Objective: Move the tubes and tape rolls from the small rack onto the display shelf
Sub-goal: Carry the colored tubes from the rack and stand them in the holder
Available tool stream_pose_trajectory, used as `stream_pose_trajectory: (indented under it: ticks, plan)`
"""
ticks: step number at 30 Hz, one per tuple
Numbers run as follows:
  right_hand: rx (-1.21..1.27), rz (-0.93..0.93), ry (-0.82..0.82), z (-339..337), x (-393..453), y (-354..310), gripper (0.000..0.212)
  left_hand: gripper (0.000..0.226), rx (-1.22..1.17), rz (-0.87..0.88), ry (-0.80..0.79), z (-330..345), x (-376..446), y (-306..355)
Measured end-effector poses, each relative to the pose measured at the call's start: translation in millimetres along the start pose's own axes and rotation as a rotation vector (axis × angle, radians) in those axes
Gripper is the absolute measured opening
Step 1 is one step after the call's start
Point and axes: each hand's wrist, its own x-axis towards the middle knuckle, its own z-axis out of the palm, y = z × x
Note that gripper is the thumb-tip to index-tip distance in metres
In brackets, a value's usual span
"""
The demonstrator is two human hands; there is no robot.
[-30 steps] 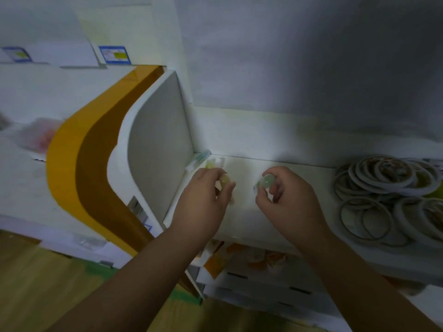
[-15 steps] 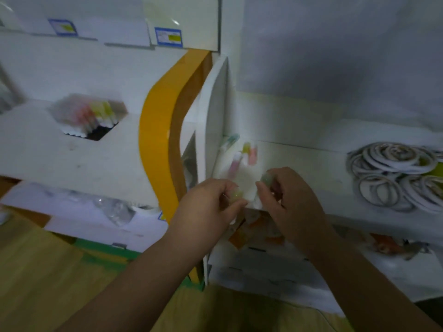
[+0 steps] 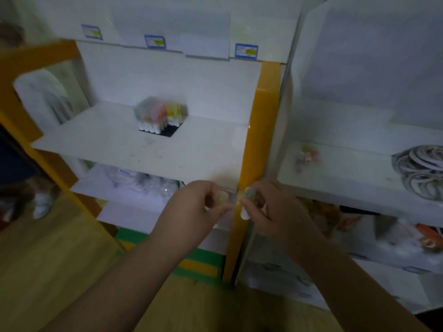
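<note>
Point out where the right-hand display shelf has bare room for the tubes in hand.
Display shelf: bare between the laid tubes at its left and the tape rolls at its right; the front edge is bare too. Crowded at the rolls. Left hand and right hand each grip a tube.

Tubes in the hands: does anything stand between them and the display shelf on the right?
Partly. The orange upright panel rises just behind both hands. The right hand and its tube sit at its right edge; the left hand and tube are left of it, away from the display shelf.

Both forearms and hands (image 3: pixel 271 207) look bare, seemingly without sleeves or rings.
</note>
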Motion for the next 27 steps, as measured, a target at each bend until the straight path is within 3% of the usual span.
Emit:
stream_pose_trajectory:
  ticks: [8,17,20,27]
  plan:
    - [0.017,0.035,-0.059,52,49,-22,0.012,0.010,-0.064,-0.055,0.103,-42,19,-48]
    - [0.122,0.122,0.019,107,139,-7,0.011,0.009,0.068,-0.037,0.137,-70,111,-101]
    - [0.135,0.155,0.040,118,173,-1,0.011,0.023,0.091,-0.036,0.171,-86,143,-110]
    - [0.193,0.250,0.159,143,229,9,0.002,0.006,0.179,-0.006,0.121,-110,213,-137]
